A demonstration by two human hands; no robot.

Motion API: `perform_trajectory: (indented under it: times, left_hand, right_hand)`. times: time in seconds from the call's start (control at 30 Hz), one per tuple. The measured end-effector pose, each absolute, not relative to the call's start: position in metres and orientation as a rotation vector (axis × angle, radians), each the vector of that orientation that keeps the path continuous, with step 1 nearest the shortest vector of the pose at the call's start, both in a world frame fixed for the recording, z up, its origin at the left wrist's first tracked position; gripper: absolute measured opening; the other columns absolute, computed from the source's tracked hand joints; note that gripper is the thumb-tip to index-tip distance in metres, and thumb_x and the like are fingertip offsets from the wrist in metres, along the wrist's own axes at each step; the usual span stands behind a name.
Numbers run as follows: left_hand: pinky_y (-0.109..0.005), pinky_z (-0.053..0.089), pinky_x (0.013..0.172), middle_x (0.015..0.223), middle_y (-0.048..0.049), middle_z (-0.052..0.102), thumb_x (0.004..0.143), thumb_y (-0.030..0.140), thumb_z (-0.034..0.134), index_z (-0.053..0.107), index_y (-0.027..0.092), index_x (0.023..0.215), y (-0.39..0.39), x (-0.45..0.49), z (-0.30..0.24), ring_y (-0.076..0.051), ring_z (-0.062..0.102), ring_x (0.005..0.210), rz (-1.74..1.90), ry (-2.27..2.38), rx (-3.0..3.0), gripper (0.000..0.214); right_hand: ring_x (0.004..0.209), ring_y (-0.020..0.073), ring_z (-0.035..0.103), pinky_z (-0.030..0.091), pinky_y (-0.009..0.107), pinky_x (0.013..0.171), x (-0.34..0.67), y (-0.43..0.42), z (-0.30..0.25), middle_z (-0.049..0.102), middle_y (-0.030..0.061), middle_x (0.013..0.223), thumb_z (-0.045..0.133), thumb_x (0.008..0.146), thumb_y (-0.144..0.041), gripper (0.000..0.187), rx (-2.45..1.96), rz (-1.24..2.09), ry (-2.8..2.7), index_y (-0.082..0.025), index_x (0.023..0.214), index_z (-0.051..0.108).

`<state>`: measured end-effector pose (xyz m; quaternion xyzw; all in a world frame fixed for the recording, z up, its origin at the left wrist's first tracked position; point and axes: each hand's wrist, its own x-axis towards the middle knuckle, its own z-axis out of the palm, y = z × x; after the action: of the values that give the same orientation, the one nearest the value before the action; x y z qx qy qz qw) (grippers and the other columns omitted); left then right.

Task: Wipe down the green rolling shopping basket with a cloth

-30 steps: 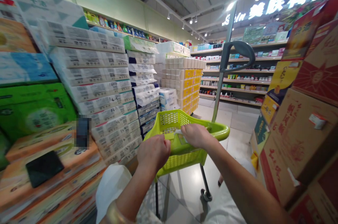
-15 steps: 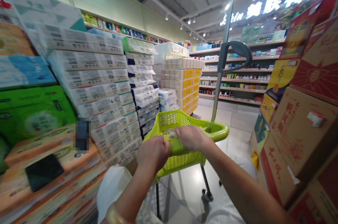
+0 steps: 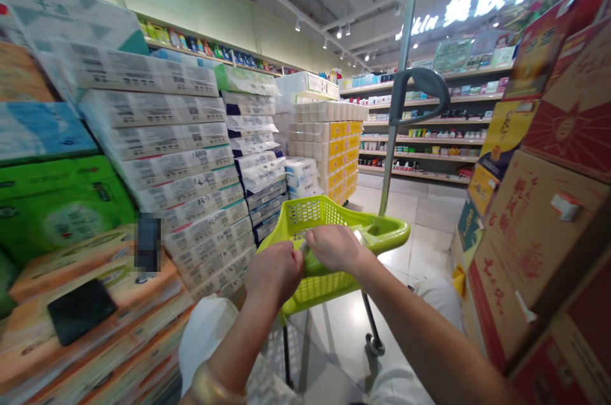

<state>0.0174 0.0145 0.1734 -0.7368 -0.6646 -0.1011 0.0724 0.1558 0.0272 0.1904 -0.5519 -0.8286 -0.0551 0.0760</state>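
Note:
A lime green shopping basket point(image 3: 382, 236) on wheels stands in the aisle right in front of me, its grey pull handle point(image 3: 420, 83) raised on a metal pole. My left hand point(image 3: 274, 271) is closed in a fist at the basket's near rim. My right hand point(image 3: 337, 246) is closed beside it, over the rim. A small whitish scrap shows between the two hands; I cannot make out what it is.
Stacked tissue and paper packs point(image 3: 176, 156) fill the left side, with a dark flat thing point(image 3: 81, 311) lying on an orange pack. Cardboard cartons point(image 3: 539, 227) are piled on the right. Tiled floor point(image 3: 429, 246) runs ahead to stocked shelves point(image 3: 420, 137).
My right hand has slid left along the rim until it sits against my left hand. The view has shifted slightly; the basket stays in place.

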Motion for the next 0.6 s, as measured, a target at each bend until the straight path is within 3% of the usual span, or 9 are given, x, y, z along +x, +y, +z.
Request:
perform_trajectory:
  times: [0.23,0.5,0.6]
  left_hand:
    - [-0.034,0.048,0.068,0.088,-0.0117,0.071,0.087,0.028,0.032,0.067,0.019,0.083,0.013,0.016,0.172,-0.026,0.067,0.082,-0.335,-1.985,-2.199,0.037]
    - [-0.034,0.048,0.070,0.088,-0.0112,0.071,0.088,0.030,0.029,0.067,0.019,0.084,0.013,0.016,0.170,-0.026,0.067,0.085,-0.351,-1.954,-2.224,0.039]
    - [-0.035,0.048,0.069,0.087,-0.0110,0.071,0.087,0.030,0.030,0.067,0.019,0.084,0.013,0.014,0.170,-0.026,0.067,0.083,-0.341,-1.953,-2.215,0.039]
  right_hand:
    - [0.090,0.0218,0.066,0.048,0.029,0.074,0.205,0.036,0.190,0.069,0.0141,0.102,0.020,0.098,-0.030,0.049,-2.115,0.011,-2.204,-0.014,0.099,0.067]
    - [0.091,0.0234,0.067,0.049,0.030,0.076,0.146,0.018,0.191,0.070,0.0113,0.098,0.029,0.094,-0.025,0.037,-1.621,-0.245,-2.517,-0.018,0.097,0.065]
    - [0.091,0.0215,0.067,0.048,0.028,0.077,0.152,0.016,0.191,0.070,0.0106,0.099,0.027,0.095,-0.025,0.038,-1.677,-0.218,-2.497,-0.018,0.097,0.065]
